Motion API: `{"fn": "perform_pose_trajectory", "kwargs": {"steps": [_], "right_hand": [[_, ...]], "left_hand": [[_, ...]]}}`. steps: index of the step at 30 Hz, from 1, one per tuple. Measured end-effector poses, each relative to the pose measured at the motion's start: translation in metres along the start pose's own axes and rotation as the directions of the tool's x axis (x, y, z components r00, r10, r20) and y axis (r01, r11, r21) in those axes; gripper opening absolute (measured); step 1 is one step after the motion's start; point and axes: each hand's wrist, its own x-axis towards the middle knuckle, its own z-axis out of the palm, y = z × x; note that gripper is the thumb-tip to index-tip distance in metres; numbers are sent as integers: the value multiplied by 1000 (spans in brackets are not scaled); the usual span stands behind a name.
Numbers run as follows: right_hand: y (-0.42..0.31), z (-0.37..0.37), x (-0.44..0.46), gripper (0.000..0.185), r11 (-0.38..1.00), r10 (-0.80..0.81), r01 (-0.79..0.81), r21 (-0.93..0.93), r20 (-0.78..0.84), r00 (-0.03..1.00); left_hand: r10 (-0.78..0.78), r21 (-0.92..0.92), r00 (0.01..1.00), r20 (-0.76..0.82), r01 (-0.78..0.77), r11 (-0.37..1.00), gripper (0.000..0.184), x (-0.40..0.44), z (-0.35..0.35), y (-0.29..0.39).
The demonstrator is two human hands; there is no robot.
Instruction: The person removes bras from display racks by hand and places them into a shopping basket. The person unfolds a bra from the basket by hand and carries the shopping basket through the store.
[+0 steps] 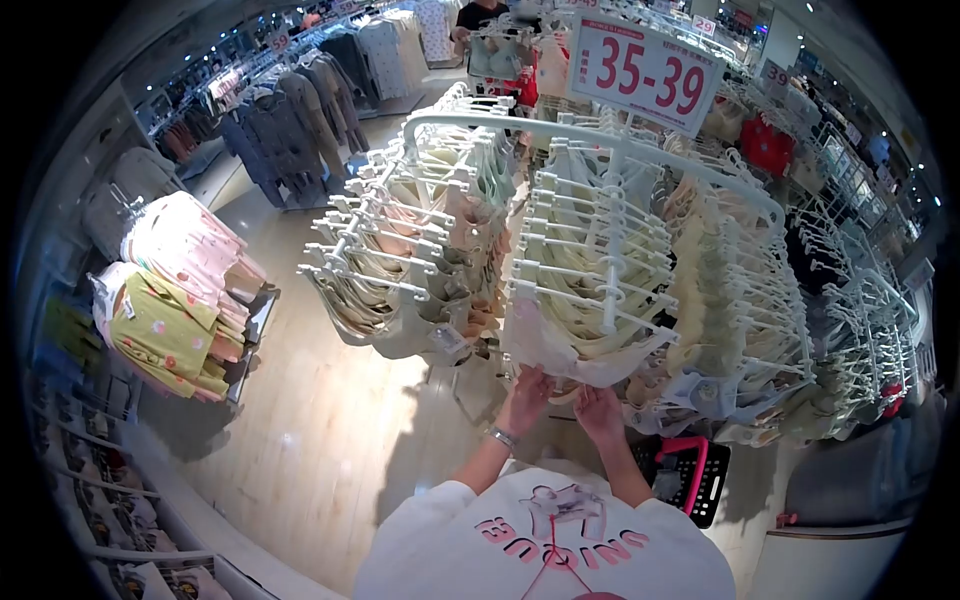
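A pale pinkish-white bra (570,345) hangs from a white hanger at the front of the middle row on the rack. My left hand (527,388) is at its lower edge, fingers closed on the fabric. Close by on the right, my right hand (600,408) also has its fingers bent in at the bra's lower edge. The fingertips of both hands are partly hidden by the fabric. Behind it hang several cream and pale green bras (590,240) on white hangers.
A white rack bar (500,122) carries a price sign (647,72) reading 35-39. Bras (400,310) hang to the left, others (740,280) to the right. A black shopping basket (708,485) with a pink handle stands by my right side. Green pyjamas (165,325) hang at left.
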Motion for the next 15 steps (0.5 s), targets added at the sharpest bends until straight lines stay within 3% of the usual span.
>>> {"fn": "perform_pose_trajectory", "kwargs": {"steps": [2,5,7,10,15], "right_hand": [[3,1,2,24,1000,4,-4,7,-7,1000],[4,7,1,23,1000,14,-13,16,-41,999],[6,16,-4,23,1000,-2,3,14,-73,997],[7,-5,3,22,999,51,-52,4,134,990],[8,9,3,20,997,71,-67,-43,91,993]], "left_hand": [[20,-18,999,-46,-21,1000,14,-4,5,5],[-26,-63,999,41,29,998,13,4,-21,-4],[-117,25,990,78,115,993,17,6,-24,-3],[-147,78,988,42,144,987,21,4,-1,-2],[-130,73,991,40,127,989,19,12,-8,-17]]}}
